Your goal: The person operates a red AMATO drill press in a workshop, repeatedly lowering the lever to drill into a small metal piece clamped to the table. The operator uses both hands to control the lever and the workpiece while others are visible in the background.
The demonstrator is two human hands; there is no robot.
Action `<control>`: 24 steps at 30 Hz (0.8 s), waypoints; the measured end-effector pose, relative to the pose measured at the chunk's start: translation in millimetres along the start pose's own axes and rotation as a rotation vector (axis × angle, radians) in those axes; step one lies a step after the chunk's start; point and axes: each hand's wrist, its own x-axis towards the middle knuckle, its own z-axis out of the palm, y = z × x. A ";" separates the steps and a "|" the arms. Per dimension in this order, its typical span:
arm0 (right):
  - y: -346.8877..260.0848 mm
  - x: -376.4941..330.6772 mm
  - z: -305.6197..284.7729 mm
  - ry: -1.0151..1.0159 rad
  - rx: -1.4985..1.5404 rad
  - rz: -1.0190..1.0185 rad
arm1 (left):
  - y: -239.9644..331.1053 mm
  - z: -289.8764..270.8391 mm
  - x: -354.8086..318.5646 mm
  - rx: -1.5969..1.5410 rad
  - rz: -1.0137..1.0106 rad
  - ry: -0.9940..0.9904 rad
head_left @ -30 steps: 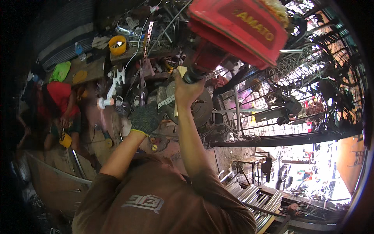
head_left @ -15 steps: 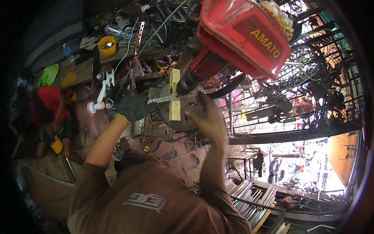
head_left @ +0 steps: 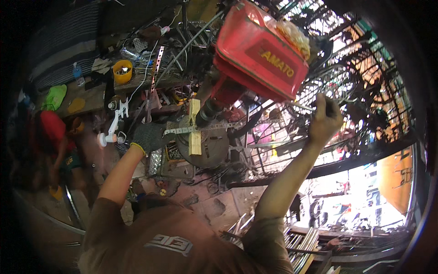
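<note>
Left of centre, the gloved left hand (head_left: 148, 137) has its fingers pinched on a perforated metal strip (head_left: 200, 129), whose long axis runs rightward across the wooden block (head_left: 195, 127) beneath the red drill press (head_left: 258, 50). Upper right, the bare right hand (head_left: 325, 119) is clenched around the feed handle (head_left: 310, 107).

Just right of the gloved left hand (head_left: 148, 136), the wood block (head_left: 195, 128) and drill chuck (head_left: 207, 112) block the way; below it is open.
</note>
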 end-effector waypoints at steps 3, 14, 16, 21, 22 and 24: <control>8.2 -4.8 0.8 0.098 0.278 -0.098 | 2.7 1.2 5.0 0.014 0.014 -0.029; 21.4 -10.2 1.3 0.295 0.896 0.050 | 9.5 10.5 7.7 0.036 -0.012 0.003; 23.0 -12.0 -2.1 0.138 1.037 0.134 | 6.3 10.2 11.4 0.092 -0.007 -0.009; 19.3 -15.9 -11.8 0.155 0.922 0.042 | -20.6 25.1 28.5 0.235 0.235 0.069; 17.6 -15.3 -11.8 0.137 0.901 0.041 | -28.1 26.4 31.8 0.162 0.299 0.082; 17.1 -15.8 -14.8 0.131 0.884 0.059 | -35.1 26.4 35.6 0.128 0.227 -0.001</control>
